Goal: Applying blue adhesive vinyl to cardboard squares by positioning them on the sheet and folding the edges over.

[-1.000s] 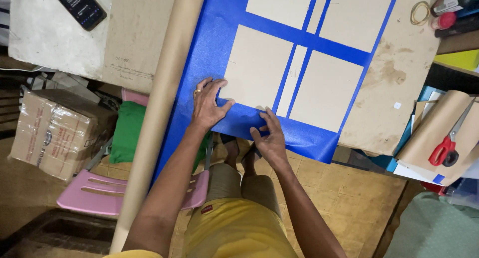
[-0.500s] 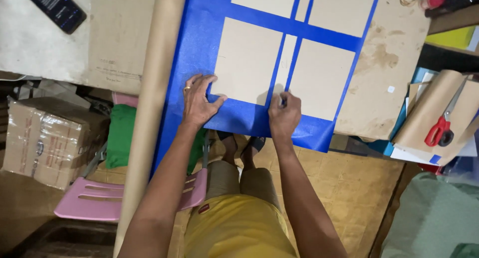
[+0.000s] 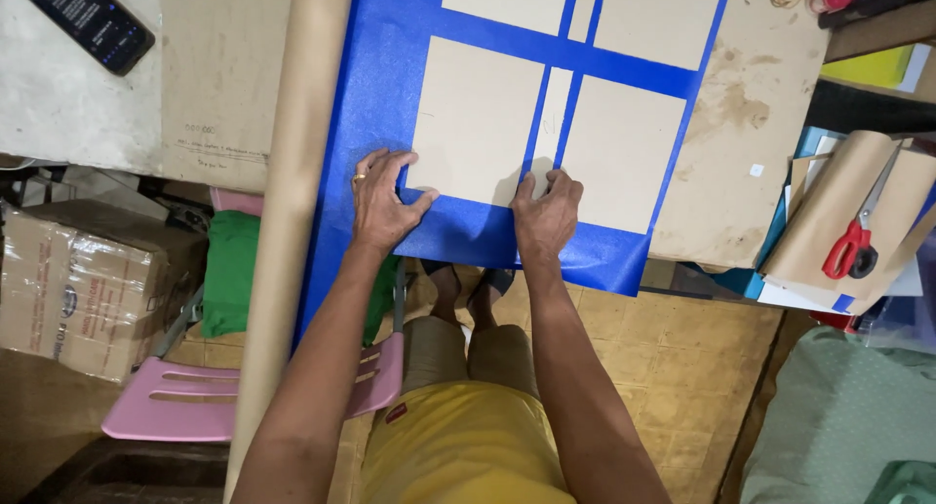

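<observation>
Head view: blue sheet [image 3: 390, 95] lies flat on the desk [image 3: 751, 124], near edge overhanging toward the person. It looks thin, light, limp and easily creased; best held flat-handed near the edge. Four stiff cardboard panels [image 3: 478, 124] lie on it with narrow gaps between. Brown paper roll [image 3: 292, 192] lies along the sheet's left side. Left hand [image 3: 382, 204], fingers spread, presses flat at the near-left panel's corner. Right hand [image 3: 546, 216], fingers together, presses on the folded blue strip at the gap. Neither hand grips anything.
</observation>
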